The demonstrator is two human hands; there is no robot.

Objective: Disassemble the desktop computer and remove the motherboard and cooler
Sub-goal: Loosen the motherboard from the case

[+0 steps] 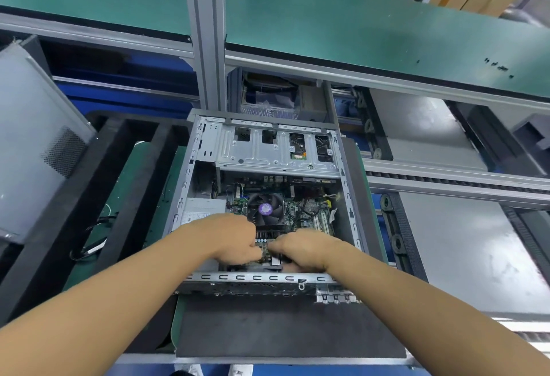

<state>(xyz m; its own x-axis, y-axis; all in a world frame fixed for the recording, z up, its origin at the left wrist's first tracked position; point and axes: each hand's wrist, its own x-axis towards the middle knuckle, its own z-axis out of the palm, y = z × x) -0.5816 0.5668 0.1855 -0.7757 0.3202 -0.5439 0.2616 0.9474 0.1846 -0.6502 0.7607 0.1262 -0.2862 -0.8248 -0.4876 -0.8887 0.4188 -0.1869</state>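
An open desktop case lies on its side on a dark mat. Inside, the green motherboard carries a black fan cooler with a purple label. Both hands reach into the near end of the case, just below the cooler. My left hand has its fingers curled down onto the board's near edge. My right hand curls its fingers around a small dark part there. What the fingertips grip is hidden by the hands.
A silver drive cage spans the far end of the case. A removed grey side panel leans at the left beside black foam frames. Grey trays lie at the right. Green shelves run above.
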